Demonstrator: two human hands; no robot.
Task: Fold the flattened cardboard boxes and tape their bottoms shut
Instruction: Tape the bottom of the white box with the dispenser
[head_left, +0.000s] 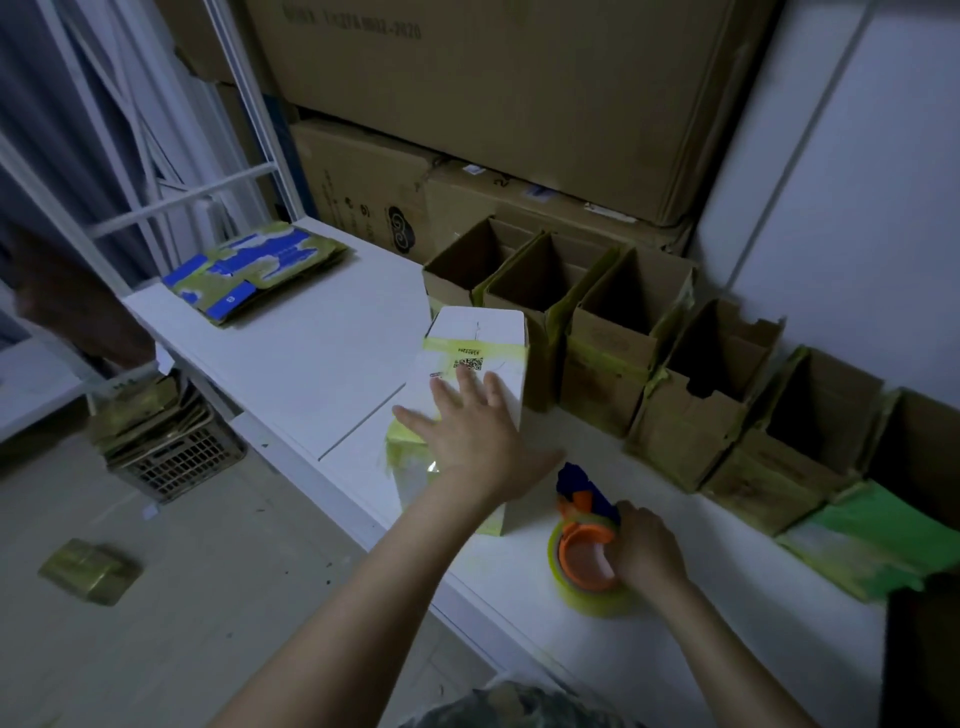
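Pressing on the box (478, 332), is that the left hand (467, 431)? asks the first.

Yes, says the second. Fingers straight and spread, palm flat on the upper face, gripping nothing. The box sits mid-counter (311, 353), white with yellow-green bands and a printed code just past the fingertips.

And the tape (587, 566)?

The right hand (647, 545) is curled round the roll, which rests on the counter to the right of the box and nearer the person. So the right hand is the one to bring it over. I'd judge the left serves as the clamp.

Which way does the box run?

Its long axis points away from the person, toward the wall. The tape would come in from the right and travel along that line, I think. Whether the seam under the hand is already taped, I cannot tell.

Anything in the way?

A row (613, 332) of open brown boxes lines the wall, and one of them stands just beside the box's far end — touching or not, I cannot tell. A pass that overshoots would strike it.

And the rest?

The flats (254, 270) lie well apart at the counter's far left corner, cartons (493, 104) are stacked behind the row, and a crate (176, 462) with more flats sits on the floor — none of it near the hands.
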